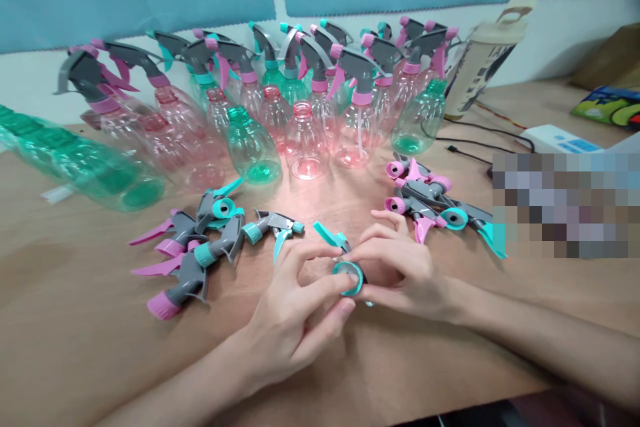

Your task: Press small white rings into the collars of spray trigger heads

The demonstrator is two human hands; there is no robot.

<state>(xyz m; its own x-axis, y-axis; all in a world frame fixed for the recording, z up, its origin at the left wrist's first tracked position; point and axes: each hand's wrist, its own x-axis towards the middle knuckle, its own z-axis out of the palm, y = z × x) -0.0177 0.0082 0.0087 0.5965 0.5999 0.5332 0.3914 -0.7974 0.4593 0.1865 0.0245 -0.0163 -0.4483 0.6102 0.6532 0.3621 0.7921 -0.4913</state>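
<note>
Just above the near part of the table, my right hand (403, 267) holds a teal-and-grey trigger spray head (333, 235), its round teal collar facing me. My left hand (295, 293) is at the same spray head, with a fingertip at the collar's opening and the thumb curled just below. My fingers cover much of the grey body. Loose pink-and-grey and teal-and-grey spray heads (187, 273) lie left of my left hand. Another pile of spray heads (420, 197) rests beyond my right hand.
Pink and green clear bottles (306, 147) stand across the back, several topped with spray heads. Green bottles (100, 167) lie stacked at left. A cream shaker bottle (483, 57), black cables (470, 152) and a white box (563, 143) are at right. The table's front edge runs below.
</note>
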